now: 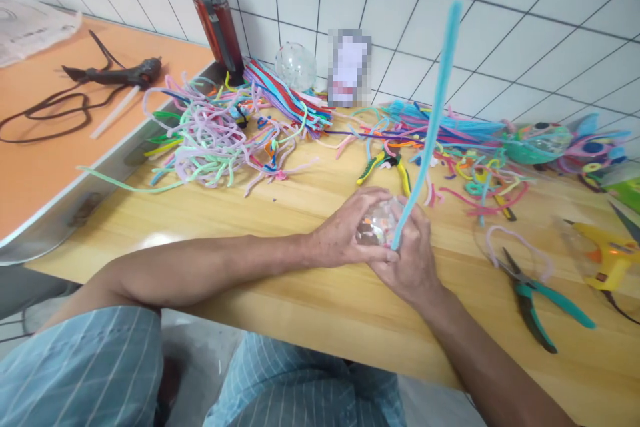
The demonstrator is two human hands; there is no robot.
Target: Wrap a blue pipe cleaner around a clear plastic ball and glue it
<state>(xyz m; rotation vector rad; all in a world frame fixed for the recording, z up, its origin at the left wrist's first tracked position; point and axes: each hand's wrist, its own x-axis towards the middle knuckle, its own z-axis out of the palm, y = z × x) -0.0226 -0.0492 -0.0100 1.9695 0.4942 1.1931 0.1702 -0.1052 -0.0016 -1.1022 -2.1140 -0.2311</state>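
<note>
My left hand (pixel 345 227) is closed round a small transparent ball (pixel 376 223) with coloured bits showing in it, just above the wooden table. From the other side my right hand (pixel 410 253) also grips the ball. A long light-blue pipe cleaner (pixel 434 123) rises from between the fingers of my right hand, slanting up to the right. Its lower end meets the ball near my thumbs; whether it is fixed there I cannot tell. Beyond my hands lie yellow-and-black pliers (pixel 387 161), partly covered by loose pipe cleaner pieces.
Tangled pipe cleaners (pixel 210 133) and bundles of them line the back. A thermos (pixel 213 17), a transparent ball (pixel 296 67) and a blurred phone (pixel 349 68) stand by the tiled wall. Teal pliers (pixel 533 297) and a yellow glue gun (pixel 607 253) lie right, a black glue gun (pixel 117 73) left.
</note>
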